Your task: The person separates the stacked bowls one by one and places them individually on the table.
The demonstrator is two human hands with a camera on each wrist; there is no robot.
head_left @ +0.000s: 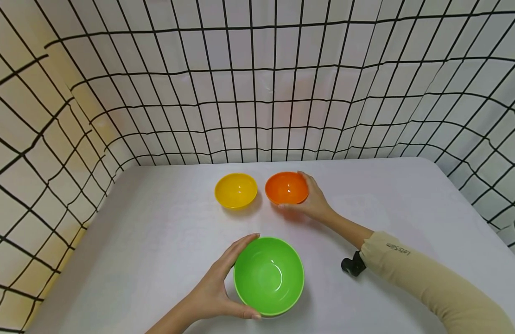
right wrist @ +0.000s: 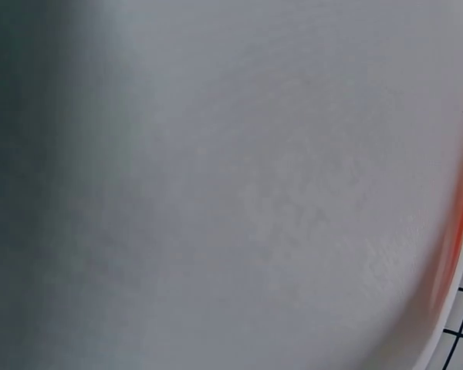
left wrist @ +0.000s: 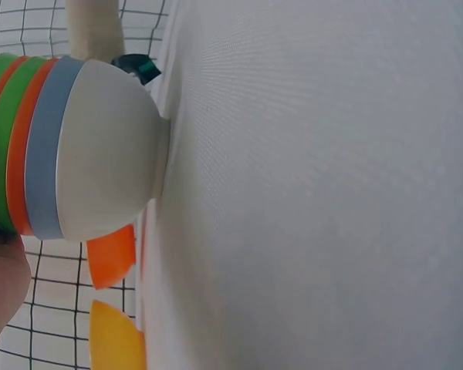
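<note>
Where the left hand (head_left: 217, 287) is placed: fingers and thumb spread round a bowl stack (left wrist: 69, 146), gripping it upright on the table (head_left: 157, 222).
Stack order: green bowl (head_left: 268, 276) uppermost, white bowl (left wrist: 112, 150) lowest.
Right hand (head_left: 315, 199): fingers and thumb grip the orange bowl (head_left: 284, 187) by its right side; base contact cannot be told.
Yellow bowl (head_left: 235, 191): upright on the table, just left of the orange bowl, not touching it.

We get bright, soft light in the head view, glare inside the green bowl (head_left: 268, 278) and faint shadows on the table (head_left: 157, 222). The wall grid (head_left: 274, 69) bends toward the frame's edges. Our right wrist view is dimmer, blurred, and darkest along its left side.
</note>
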